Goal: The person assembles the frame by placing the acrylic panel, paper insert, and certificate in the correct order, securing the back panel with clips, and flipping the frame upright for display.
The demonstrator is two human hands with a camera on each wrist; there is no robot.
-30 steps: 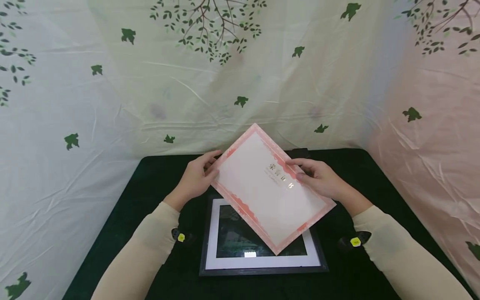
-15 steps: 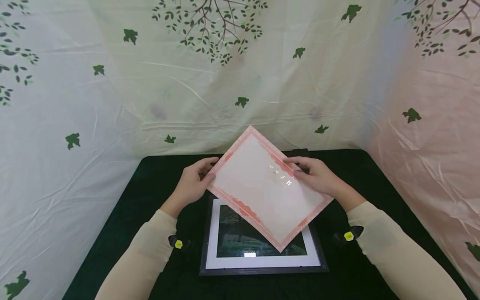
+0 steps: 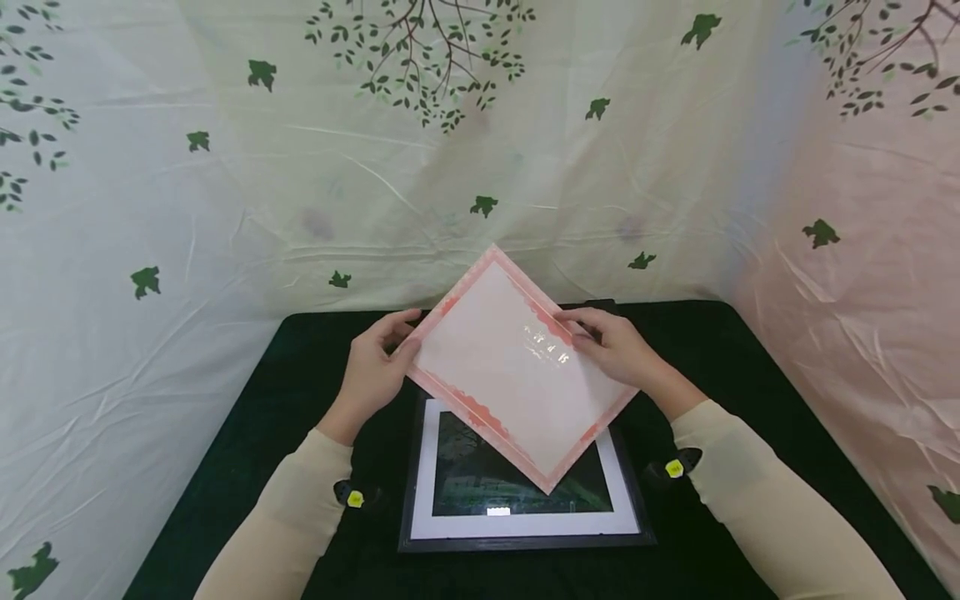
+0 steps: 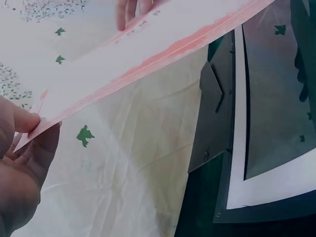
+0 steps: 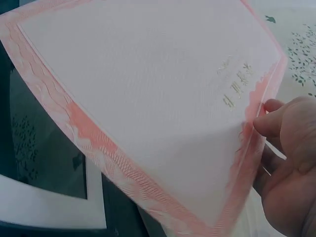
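A certificate sheet (image 3: 495,375) with a pink border and gold lettering is held tilted, one corner up, above a dark picture frame (image 3: 527,543). My left hand (image 3: 371,367) pinches its left corner; in the left wrist view the thumb lies on the printed face and fingers show behind. My right hand (image 3: 618,350) grips the upper right edge beside the lettering, thumb in front and fingers behind, as the right wrist view shows. Beneath, the frame lies flat with a white mat (image 3: 517,526) around a dark, glossy picture (image 3: 480,487); the certificate covers its upper part from the head view.
A dark green cloth (image 3: 247,467) covers the table. Beyond the picture frame, the left wrist view shows a grey board (image 4: 210,118) with a flap on it. Pale curtains (image 3: 375,192) printed with leaves stand behind and at both sides.
Both hands have moved left with the certificate, the right hand farther than the left. The picture frame has stayed in place.
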